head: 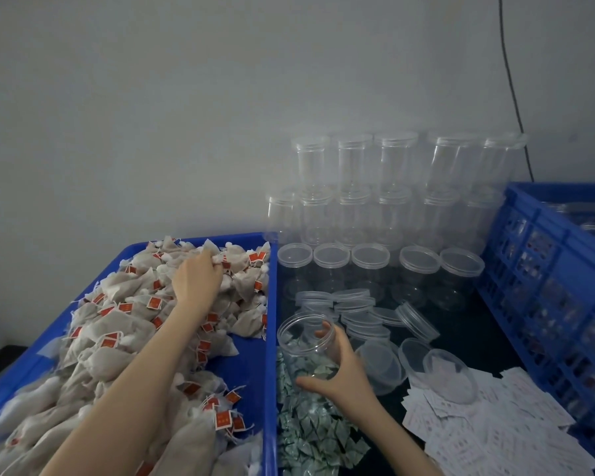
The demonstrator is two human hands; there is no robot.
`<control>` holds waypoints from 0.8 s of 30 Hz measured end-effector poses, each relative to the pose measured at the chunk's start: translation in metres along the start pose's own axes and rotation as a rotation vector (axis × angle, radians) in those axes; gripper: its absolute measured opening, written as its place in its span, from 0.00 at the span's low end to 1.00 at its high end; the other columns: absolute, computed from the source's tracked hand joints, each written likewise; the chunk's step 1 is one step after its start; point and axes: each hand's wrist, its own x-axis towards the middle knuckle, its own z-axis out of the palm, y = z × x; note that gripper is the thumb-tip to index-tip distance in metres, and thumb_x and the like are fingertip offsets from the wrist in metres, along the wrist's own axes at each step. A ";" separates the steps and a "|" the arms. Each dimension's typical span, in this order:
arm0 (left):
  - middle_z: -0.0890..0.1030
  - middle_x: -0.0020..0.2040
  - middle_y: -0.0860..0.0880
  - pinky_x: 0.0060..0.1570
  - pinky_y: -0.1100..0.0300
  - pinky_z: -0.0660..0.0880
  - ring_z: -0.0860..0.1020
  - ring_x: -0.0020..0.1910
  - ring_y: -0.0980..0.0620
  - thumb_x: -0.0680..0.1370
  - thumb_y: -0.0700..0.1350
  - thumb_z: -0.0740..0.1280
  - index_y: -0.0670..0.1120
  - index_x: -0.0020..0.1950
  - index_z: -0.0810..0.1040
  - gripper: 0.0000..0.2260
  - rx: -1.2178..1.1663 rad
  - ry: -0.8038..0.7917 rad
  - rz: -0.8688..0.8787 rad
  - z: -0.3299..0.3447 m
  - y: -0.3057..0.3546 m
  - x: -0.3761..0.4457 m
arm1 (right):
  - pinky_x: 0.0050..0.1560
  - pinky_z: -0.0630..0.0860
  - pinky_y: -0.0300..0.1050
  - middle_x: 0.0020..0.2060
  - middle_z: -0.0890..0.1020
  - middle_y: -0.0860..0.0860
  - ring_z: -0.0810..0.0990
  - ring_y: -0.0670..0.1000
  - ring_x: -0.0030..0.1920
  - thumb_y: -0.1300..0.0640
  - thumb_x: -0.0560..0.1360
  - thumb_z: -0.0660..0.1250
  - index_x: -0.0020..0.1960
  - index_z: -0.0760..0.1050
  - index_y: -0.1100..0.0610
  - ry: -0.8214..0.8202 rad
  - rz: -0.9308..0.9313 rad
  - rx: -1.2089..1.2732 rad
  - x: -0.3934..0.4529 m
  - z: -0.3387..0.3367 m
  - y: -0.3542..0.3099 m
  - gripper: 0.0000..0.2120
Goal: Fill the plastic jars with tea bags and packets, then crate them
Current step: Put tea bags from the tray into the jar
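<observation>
Fingers of the left hand (197, 277) curl down into the far part of the heap of tea bags (124, 324), pinching at one near the blue tray's (268, 341) far edge. Thumb and fingers of the right hand (337, 367) wrap round an open clear jar (306, 341), held tilted with its mouth toward the left and far side, just right of the tray wall. The jar sits over a pile of small green packets (310, 431) spread near the person; it is hard to tell what is inside it, as the packets show through its wall. Loose lids (364, 310) lie just beyond the jar, and white paper packets (488, 420) are scattered to the near right. Lidded empty jars (392, 187) stand stacked against the far wall. A blue slotted crate (550, 290) stands at the right edge.
</observation>
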 end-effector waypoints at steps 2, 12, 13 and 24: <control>0.73 0.32 0.47 0.28 0.59 0.67 0.72 0.30 0.50 0.78 0.40 0.61 0.41 0.42 0.73 0.06 -0.115 0.022 0.001 -0.007 0.009 -0.002 | 0.47 0.68 0.19 0.60 0.71 0.34 0.70 0.22 0.54 0.55 0.63 0.82 0.63 0.62 0.35 -0.004 0.005 -0.003 0.000 0.001 0.001 0.40; 0.78 0.38 0.51 0.44 0.55 0.76 0.77 0.36 0.51 0.79 0.40 0.61 0.47 0.49 0.78 0.07 -0.509 -0.112 0.175 -0.051 0.064 -0.022 | 0.51 0.68 0.21 0.62 0.68 0.32 0.68 0.31 0.61 0.53 0.63 0.82 0.64 0.59 0.34 -0.014 0.043 0.013 0.006 -0.003 0.000 0.41; 0.79 0.40 0.51 0.43 0.58 0.77 0.78 0.39 0.52 0.79 0.40 0.62 0.48 0.49 0.78 0.07 -0.572 -0.206 0.201 -0.055 0.072 -0.026 | 0.52 0.68 0.21 0.61 0.68 0.31 0.68 0.29 0.61 0.53 0.63 0.82 0.63 0.60 0.33 -0.013 0.041 0.014 0.007 -0.004 -0.001 0.40; 0.81 0.52 0.52 0.43 0.71 0.72 0.78 0.47 0.58 0.77 0.43 0.68 0.48 0.57 0.79 0.09 -0.150 -0.989 0.793 -0.027 0.108 -0.072 | 0.56 0.75 0.35 0.58 0.76 0.33 0.76 0.37 0.60 0.48 0.57 0.80 0.61 0.63 0.27 0.028 -0.022 -0.066 0.007 -0.008 -0.007 0.40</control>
